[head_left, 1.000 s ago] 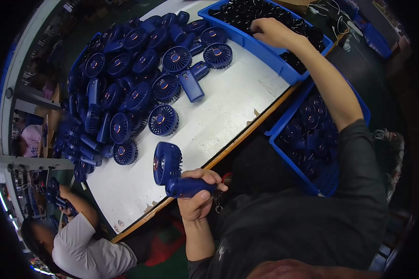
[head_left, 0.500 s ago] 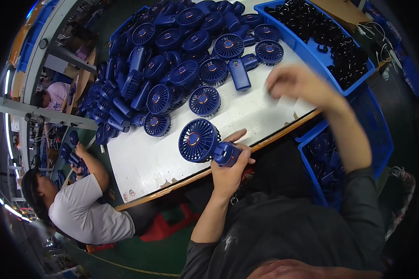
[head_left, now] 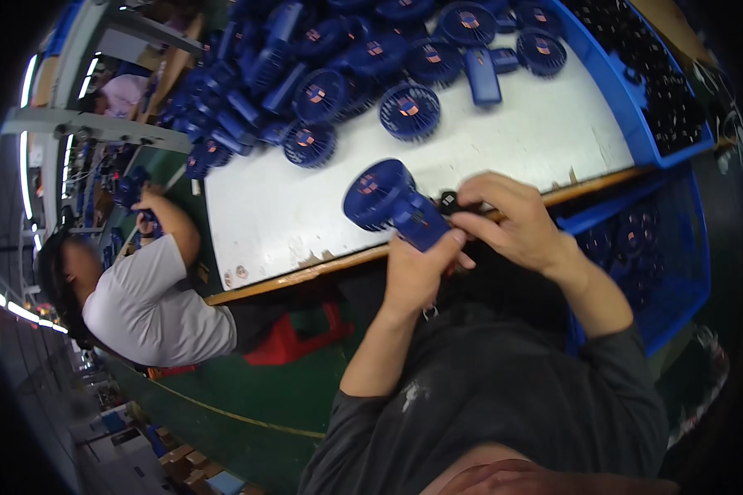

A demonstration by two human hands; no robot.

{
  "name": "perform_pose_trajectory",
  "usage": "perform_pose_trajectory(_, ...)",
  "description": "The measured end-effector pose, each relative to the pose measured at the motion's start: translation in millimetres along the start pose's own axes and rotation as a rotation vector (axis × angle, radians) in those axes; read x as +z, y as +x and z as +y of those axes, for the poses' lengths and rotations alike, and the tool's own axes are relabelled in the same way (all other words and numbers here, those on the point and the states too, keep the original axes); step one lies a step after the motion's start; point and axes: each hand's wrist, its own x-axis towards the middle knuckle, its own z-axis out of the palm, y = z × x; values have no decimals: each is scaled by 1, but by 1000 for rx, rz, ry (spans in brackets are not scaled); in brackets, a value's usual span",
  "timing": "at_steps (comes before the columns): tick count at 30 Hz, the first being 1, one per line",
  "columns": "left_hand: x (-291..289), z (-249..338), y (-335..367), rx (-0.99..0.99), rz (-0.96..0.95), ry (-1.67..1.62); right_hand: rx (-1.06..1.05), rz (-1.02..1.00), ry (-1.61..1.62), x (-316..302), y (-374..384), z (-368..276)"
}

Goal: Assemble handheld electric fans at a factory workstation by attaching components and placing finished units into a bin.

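Note:
Over the table's front edge, a dark blue handheld fan (head_left: 378, 196) is gripped by its handle in my left hand (head_left: 417, 272). The round fan head points up and to the left, over the white tabletop. My right hand (head_left: 520, 221) is closed, with a small black part (head_left: 448, 203) pinched at its thumb and fingertips. That part sits right beside the fan's handle; whether the two touch I cannot tell. Just beyond, a single fan (head_left: 410, 112) rests on the table in front of the heap of blue fans (head_left: 380, 54).
A blue tray (head_left: 636, 124) full of small black parts stands at the right end of the white table (head_left: 553, 132). Below it is a blue crate (head_left: 692, 247) with more fans. At the left, a co-worker (head_left: 149, 301) in a light shirt handles blue fans near a red stool (head_left: 301, 334).
My right hand has come in from the right, beside the tray, to the fan's handle, bringing the small black part. The view has shifted, and the held fan has tilted in my left hand.

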Motion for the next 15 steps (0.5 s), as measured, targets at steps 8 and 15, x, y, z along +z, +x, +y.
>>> perform_pose_trajectory(8, -3, 1, -3, -127, -265, -312, -333, -211, -194, -3, 37, -14)
perform_pose_trajectory(15, 9, 6, 2, -68, -6, -412, -129, -212, -413, 14, 7, -33)
